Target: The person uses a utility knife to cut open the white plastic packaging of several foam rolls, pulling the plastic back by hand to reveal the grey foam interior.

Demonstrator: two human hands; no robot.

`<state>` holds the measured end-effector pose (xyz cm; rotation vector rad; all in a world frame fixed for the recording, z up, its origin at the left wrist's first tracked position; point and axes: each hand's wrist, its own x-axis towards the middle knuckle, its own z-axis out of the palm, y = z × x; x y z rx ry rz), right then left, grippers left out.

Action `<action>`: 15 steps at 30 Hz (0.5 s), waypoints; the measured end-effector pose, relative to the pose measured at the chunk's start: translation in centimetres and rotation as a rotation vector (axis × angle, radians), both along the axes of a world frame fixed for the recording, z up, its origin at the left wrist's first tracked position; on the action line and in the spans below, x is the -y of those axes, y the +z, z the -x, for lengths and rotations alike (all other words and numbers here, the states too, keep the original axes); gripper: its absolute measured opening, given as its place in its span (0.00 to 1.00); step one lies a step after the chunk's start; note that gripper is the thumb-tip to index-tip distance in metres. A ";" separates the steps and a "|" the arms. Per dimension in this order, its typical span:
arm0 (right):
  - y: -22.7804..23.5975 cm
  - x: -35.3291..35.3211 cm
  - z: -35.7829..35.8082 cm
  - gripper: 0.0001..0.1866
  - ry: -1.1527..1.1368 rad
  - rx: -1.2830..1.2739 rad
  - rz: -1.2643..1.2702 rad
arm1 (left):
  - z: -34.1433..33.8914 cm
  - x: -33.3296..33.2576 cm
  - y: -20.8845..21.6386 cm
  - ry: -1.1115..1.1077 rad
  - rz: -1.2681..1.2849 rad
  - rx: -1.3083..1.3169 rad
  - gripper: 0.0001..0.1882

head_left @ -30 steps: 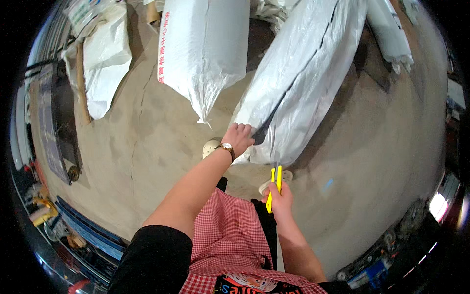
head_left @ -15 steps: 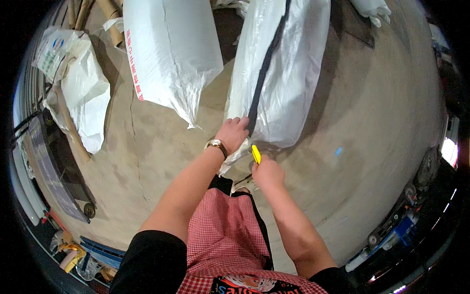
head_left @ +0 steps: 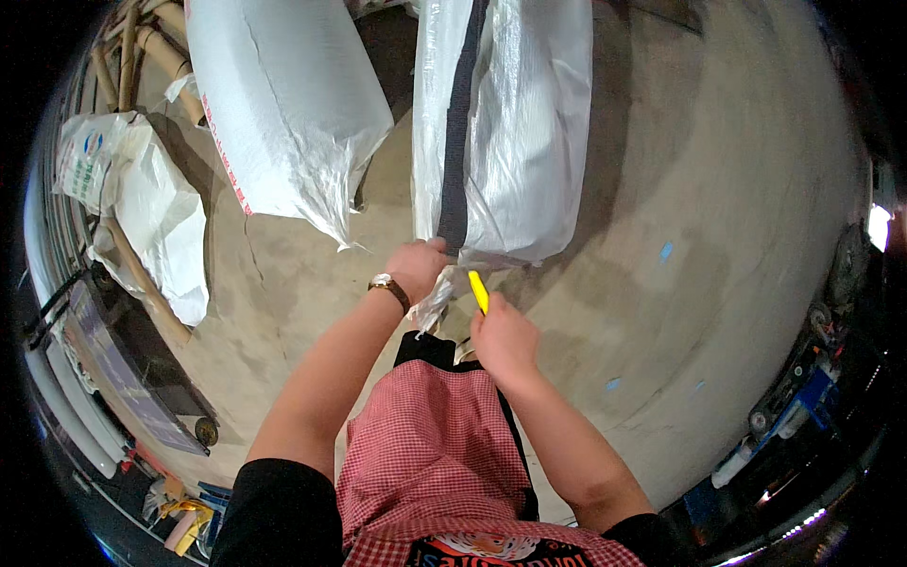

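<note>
A long white plastic bag lies in front of me, slit lengthwise, and dark ribbed fabric shows through the gap. At the near end of that slit, my left hand, with a watch at its wrist, is closed on the bag's edge; its fingertips are partly hidden. My right hand grips a yellow utility knife just to the right, its tip pointing up toward the bag's near end. Crumpled plastic hangs between the two hands. I cannot make out the blade.
Another full white bag lies to the left, its near end gathered. Farther left are a crumpled white sack, cardboard tubes and a dark flat cart. Wheeled equipment stands along the right edge.
The slit gapes wider and more dark fabric shows. Both hands remain at the bag's near end, the knife still in the right one. The whole view has shifted.
</note>
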<state>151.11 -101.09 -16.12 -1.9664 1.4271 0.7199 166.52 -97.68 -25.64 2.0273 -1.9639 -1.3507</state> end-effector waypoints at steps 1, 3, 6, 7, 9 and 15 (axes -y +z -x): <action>-0.6 0.0 0.0 0.12 0.026 0.035 0.005 | 0.0 0.3 0.2 -0.033 0.015 0.022 0.05; -2.5 -1.4 1.2 0.11 0.082 -0.004 -0.013 | -0.2 0.1 -0.8 -0.070 0.074 -0.008 0.05; -2.5 -3.4 2.4 0.10 0.132 -0.067 -0.085 | -1.3 -1.2 -1.3 -0.087 0.099 -0.010 0.04; -2.2 -3.9 2.9 0.10 0.122 -0.094 -0.133 | -1.2 -1.4 -1.2 -0.072 0.072 0.016 0.04; -2.2 -4.3 3.6 0.10 0.101 -0.083 -0.110 | 0.0 -2.1 -0.5 -0.081 -0.003 0.084 0.04; -2.1 -2.2 0.7 0.12 0.062 0.052 0.068 | 2.6 -4.9 -0.5 0.032 -0.025 0.102 0.05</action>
